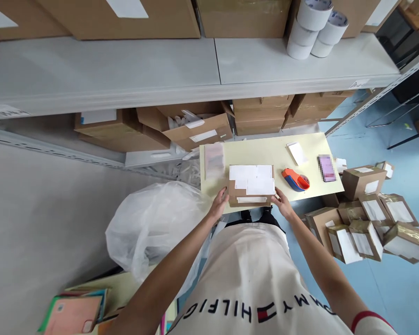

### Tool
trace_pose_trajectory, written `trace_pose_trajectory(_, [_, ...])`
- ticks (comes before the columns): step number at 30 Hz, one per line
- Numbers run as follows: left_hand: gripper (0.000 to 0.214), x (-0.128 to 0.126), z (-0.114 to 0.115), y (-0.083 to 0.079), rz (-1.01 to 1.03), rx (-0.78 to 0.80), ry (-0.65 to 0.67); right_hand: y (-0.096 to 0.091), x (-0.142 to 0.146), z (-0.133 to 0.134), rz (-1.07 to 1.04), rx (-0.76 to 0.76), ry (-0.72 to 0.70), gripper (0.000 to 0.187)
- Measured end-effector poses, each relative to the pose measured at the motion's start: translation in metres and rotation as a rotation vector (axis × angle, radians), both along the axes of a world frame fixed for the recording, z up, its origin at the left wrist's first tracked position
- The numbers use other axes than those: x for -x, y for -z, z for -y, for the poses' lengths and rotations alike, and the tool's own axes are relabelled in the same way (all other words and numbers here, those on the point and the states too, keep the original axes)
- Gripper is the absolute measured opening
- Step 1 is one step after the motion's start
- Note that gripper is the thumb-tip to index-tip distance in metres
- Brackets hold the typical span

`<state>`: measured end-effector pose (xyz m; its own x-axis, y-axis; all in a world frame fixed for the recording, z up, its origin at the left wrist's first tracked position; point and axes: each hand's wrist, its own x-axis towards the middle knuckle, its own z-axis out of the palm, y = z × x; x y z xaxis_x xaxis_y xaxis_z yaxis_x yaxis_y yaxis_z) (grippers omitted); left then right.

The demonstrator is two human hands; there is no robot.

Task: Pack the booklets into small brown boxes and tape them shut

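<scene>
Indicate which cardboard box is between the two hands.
The brown, white-labelled, rectangular cardboard box on the pale yellow table; the other boxes are off it.

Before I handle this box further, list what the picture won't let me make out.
In the head view:
Labeled cardboard box: contents and underside, hidden by its own cardboard.
White labels on it: print too small to read.
Purple item: details, blurred by pixelation.
Upper-shelf cardboard boxes: their upper parts, cut off by the top edge.
Pink folder: lower end, cut off by the bottom edge.
</scene>
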<state>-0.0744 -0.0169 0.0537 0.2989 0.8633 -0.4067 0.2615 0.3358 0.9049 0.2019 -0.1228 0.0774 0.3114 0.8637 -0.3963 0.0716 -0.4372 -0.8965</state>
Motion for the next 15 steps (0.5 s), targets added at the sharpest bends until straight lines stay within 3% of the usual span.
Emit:
trace_pose_trajectory(3, [0.090,-0.001,0.008,-0.002,0.137,-0.042,0.031,-0.004,0.011,0.012,-0.099,-0.072,-0.067,0.089])
trace_pose_trajectory(8, [0.088,0.002,-0.006,-0.027,0.171,-0.185,0.020,-0.035,0.003,0.003,-0.080,-0.177,0.013,0.087])
trace_pose_trajectory(12, [0.083,0.000,-0.025,-0.049,-0.006,-0.138,0.101,-0.059,-0.008,-0.015,0.004,-0.189,-0.029,0.074])
trace_pose_trajectory(15, [0.074,-0.013,-0.038,-0.061,-0.204,-0.040,0.166,-0.063,-0.009,-0.034,0.064,-0.120,-0.066,0.064])
